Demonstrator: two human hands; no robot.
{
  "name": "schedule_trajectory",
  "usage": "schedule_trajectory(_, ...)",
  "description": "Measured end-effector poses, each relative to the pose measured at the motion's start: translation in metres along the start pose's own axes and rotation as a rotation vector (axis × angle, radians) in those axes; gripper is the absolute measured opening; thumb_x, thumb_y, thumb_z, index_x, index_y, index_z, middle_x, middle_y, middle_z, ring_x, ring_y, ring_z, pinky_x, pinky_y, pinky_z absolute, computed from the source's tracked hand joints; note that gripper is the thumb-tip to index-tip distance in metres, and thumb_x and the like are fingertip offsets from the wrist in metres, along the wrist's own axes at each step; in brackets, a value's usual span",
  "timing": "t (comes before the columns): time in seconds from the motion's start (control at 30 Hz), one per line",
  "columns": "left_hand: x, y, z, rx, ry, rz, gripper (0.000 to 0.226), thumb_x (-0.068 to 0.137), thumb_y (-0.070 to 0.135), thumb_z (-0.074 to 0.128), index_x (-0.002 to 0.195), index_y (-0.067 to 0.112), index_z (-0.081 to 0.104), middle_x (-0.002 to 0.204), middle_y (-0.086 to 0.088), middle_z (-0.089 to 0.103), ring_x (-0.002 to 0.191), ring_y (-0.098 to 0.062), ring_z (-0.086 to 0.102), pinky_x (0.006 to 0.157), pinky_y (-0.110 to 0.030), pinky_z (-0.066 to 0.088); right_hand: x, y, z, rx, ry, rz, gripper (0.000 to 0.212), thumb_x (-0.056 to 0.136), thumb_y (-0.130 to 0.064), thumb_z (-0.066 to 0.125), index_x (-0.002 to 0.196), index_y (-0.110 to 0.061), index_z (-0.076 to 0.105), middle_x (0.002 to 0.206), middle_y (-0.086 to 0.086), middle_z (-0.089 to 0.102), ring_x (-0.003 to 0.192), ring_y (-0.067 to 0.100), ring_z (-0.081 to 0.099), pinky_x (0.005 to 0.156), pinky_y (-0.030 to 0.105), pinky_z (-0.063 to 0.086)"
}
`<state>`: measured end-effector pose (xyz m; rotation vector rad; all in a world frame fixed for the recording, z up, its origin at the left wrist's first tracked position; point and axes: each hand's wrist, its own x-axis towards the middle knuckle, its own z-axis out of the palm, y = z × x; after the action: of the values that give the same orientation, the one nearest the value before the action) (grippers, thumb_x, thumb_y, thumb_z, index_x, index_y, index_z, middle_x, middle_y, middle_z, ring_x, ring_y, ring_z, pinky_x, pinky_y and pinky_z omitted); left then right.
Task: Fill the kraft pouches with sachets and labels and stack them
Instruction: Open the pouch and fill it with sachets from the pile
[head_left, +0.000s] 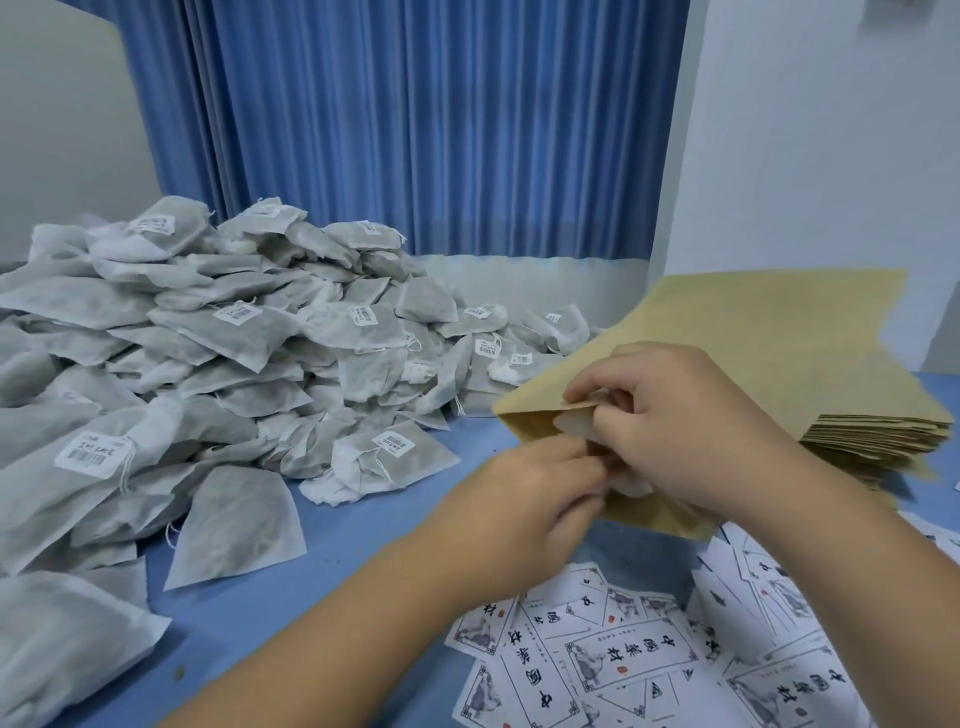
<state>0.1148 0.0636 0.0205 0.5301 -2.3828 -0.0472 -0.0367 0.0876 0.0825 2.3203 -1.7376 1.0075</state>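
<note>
Printed labels lie scattered closest to you, white cards with black characters and a grey drawing, overlapping one another on the blue surface under your forearms. Just above them you hold the kraft pouch, tilted with its open mouth facing left toward you and its far end raised over the right side. Your right hand has its grip closed on the pouch at the mouth, thumb and curled fingers pinching the upper lip. Your left hand sits just below and touches the right one; its grip is pinched on a white piece that shows in the pouch mouth and between your fingers. Whether that piece is a sachet or a label's blank side, you cannot tell from this view. Behind the right hand, a flat stack of kraft pouches rests on the surface, its layered edges showing under the held pouch. To the left, well apart from your hands, a big heap of sachets spreads across the surface, grey-white bags with strings, many carrying small barcode stickers. A blue curtain hangs behind the heap, with a white wall to its right.
</note>
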Motion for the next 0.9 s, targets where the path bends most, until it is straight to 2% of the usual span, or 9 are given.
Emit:
schedule_trajectory(0.13,-0.008,-0.023,-0.027,-0.05,0.329,-0.135,0.024,0.084,0.012,0.05,0.089,0.011,0.074,0.082,0.014,0.066,0.073,0.0,0.06,0.073,-0.012,0.045,0.0,0.008,-0.003,-0.059,0.024,0.079,0.029,0.08,-0.011,0.056,0.089,-0.034,0.072,0.065,-0.017,0.045,0.064,0.0,0.045,0.057,0.024,0.033)
schedule_trajectory(0.2,-0.013,-0.047,-0.041,0.081,0.375,-0.37,0.022,0.083,0.014,0.05,0.085,0.017,0.072,0.077,0.016,0.061,0.073,-0.005,0.059,0.069,-0.018,0.043,0.0,0.011,-0.004,-0.058,-0.001,0.12,0.032,0.081,-0.011,0.054,0.086,-0.039,0.069,0.068,-0.015,0.046,0.065,0.004,0.045,0.055,0.024,0.032)
schedule_trajectory(0.27,-0.024,-0.079,-0.048,0.321,0.134,-0.665,0.021,0.085,0.017,0.052,0.097,0.024,0.068,0.095,0.009,0.061,0.092,-0.017,0.059,0.078,-0.028,0.045,-0.001,0.013,-0.003,-0.04,-0.029,0.139,0.034,0.08,-0.01,0.053,0.085,-0.041,0.067,0.069,-0.014,0.044,0.065,0.005,0.046,0.054,0.025,0.033)
schedule_trajectory(0.33,-0.039,-0.102,-0.049,0.499,-0.23,-0.932,0.028,0.088,0.03,0.052,0.115,0.029,0.059,0.122,-0.001,0.052,0.111,-0.025,0.053,0.089,-0.034,0.046,-0.001,0.014,-0.001,-0.047,-0.048,0.147,0.033,0.08,-0.011,0.053,0.087,-0.039,0.069,0.068,-0.014,0.044,0.065,0.005,0.047,0.055,0.026,0.035)
schedule_trajectory(0.4,-0.05,-0.116,-0.04,0.531,-0.423,-1.062,0.041,0.088,0.046,0.053,0.125,0.03,0.051,0.135,-0.006,0.04,0.119,-0.029,0.049,0.093,-0.038,0.044,-0.001,0.015,0.001,-0.061,-0.068,0.149,0.033,0.079,-0.012,0.053,0.088,-0.039,0.069,0.067,-0.014,0.046,0.065,0.005,0.048,0.055,0.027,0.036)
schedule_trajectory(0.53,-0.051,-0.126,-0.019,0.514,-0.316,-1.094,0.06,0.084,0.064,0.052,0.128,0.024,0.046,0.142,-0.01,0.032,0.125,-0.034,0.044,0.094,-0.042,0.042,-0.001,0.015,0.001,-0.062,-0.072,0.142,0.029,0.079,-0.015,0.054,0.087,-0.04,0.069,0.064,-0.013,0.047,0.064,0.005,0.049,0.054,0.026,0.035)
schedule_trajectory(0.67,-0.049,-0.124,-0.01,0.536,-0.237,-1.04,0.042,0.091,0.047,0.054,0.123,0.021,0.049,0.133,-0.011,0.038,0.117,-0.037,0.047,0.095,-0.047,0.046,-0.002,0.014,0.0,-0.069,-0.073,0.137,0.031,0.079,-0.013,0.054,0.088,-0.039,0.07,0.064,-0.013,0.047,0.064,0.007,0.05,0.055,0.028,0.039)
schedule_trajectory(0.83,-0.044,-0.118,-0.014,0.269,-0.11,-0.928,0.008,0.081,0.016,0.062,0.087,0.014,0.058,0.105,-0.006,0.054,0.085,-0.019,0.056,0.065,-0.022,0.042,-0.003,0.013,-0.002,-0.059,-0.061,0.145,0.033,0.079,-0.011,0.054,0.087,-0.038,0.07,0.063,-0.013,0.046,0.061,0.005,0.047,0.053,0.025,0.033)
schedule_trajectory(0.9,-0.042,-0.113,-0.02,0.036,-0.092,-0.96,0.007,0.075,0.015,0.062,0.079,0.013,0.057,0.08,-0.004,0.068,0.062,-0.014,0.063,0.049,-0.017,0.044,-0.003,0.013,-0.004,-0.056,-0.055,0.147,0.036,0.078,-0.008,0.053,0.087,-0.039,0.07,0.064,-0.013,0.046,0.061,0.005,0.047,0.053,0.024,0.032)
